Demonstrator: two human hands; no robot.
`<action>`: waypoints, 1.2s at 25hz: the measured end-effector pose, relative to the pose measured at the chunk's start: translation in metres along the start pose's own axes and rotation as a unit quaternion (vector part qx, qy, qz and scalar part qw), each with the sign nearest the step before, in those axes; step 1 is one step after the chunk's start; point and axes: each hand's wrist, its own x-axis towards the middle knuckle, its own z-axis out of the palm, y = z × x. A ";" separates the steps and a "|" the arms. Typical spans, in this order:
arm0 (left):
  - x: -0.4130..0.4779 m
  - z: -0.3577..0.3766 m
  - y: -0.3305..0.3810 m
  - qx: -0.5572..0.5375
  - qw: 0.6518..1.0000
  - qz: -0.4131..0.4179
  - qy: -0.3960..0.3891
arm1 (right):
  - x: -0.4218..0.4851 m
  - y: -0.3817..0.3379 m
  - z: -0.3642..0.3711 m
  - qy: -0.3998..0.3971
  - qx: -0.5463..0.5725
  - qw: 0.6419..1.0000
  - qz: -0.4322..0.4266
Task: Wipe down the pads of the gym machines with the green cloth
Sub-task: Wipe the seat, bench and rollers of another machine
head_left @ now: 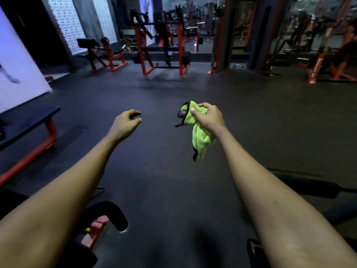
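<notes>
Hanging from the right hand (209, 118), the green cloth (201, 141) is in the air over the middle of the rubber floor (164, 180) and touches no pad. The thumb and curled fingers bunch its upper part into a wad. A loose tail with black edging dangles below the wrist. The left hand (126, 122) reaches forward beside it, apart from the cloth, with fingers loosely curled and nothing in them.

At the left edge of the floor stands a flat bench pad (29, 120) on an orange frame (48, 140). At the near edge, under the left forearm, lies a curved black piece (114, 213); whether it is a pad or a grip I cannot tell. More machines (164, 45) line the far edge, dim and blurred.

No wiping is under way here, and the person seems to be between machines, so the risks lie in the approach and the first stroke. The dangling tail could catch on a frame bolt or lever as the arm swings in, which would tug the cloth out of a grip that holds only the top. Bunched like this, the cloth offers only a small, lumpy face and would probably leave strips of pad unwiped unless the free hand spreads it flat. In the low light, dark pads are easy to skip against the dark floor. The gear close by at the near edge is also easy to knock with a shin while the eyes follow the cloth.
</notes>
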 end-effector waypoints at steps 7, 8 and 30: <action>0.053 -0.033 -0.038 0.038 0.992 -0.079 0.088 | 0.112 -0.048 0.088 -0.096 0.009 0.991 -0.098; 0.061 -0.040 -0.044 0.043 0.990 -0.093 0.102 | 0.129 -0.052 0.096 -0.108 0.012 0.988 -0.108; 0.069 -0.178 -0.218 0.120 0.894 -0.322 0.287 | 0.233 -0.207 0.397 -0.357 0.078 0.890 -0.271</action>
